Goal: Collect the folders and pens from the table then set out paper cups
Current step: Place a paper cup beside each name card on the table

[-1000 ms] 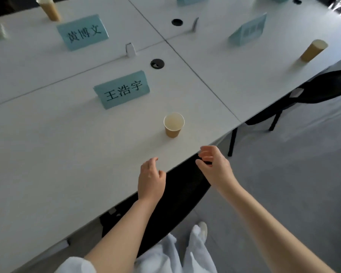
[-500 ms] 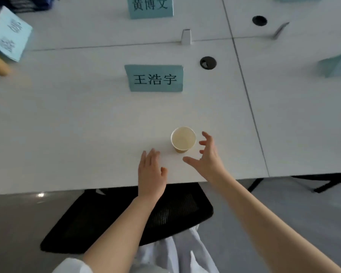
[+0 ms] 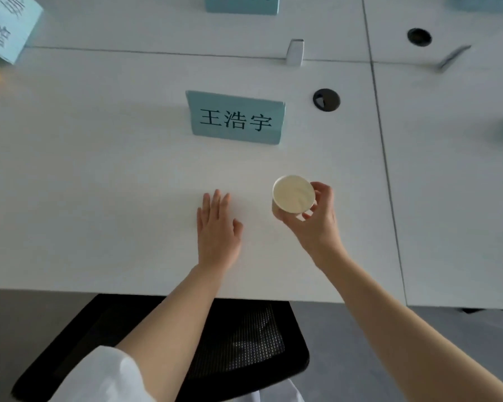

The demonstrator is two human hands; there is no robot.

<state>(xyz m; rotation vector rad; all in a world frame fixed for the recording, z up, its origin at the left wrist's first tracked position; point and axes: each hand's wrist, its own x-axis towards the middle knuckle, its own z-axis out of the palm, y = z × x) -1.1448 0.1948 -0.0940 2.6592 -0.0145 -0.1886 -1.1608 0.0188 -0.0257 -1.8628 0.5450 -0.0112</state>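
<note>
Now closed around the paper cup (image 3: 293, 193), the right hand (image 3: 317, 224) holds it; the left hand (image 3: 217, 236) lies flat, fingers straight, on the desk (image 3: 99, 184).

- Our left hand (image 3: 218, 236) and right hand (image 3: 317, 221) are bare: no gloves, rings, watches or bands show on fingers or wrists.
- Both our forearms are uncovered from wrist to past the elbow.
- A white sleeve (image 3: 105, 375), loose and softly creased, covers our left upper arm at the lower edge of the head view.
- More white cloth (image 3: 276, 393) of our clothing shows at the bottom centre.
</note>
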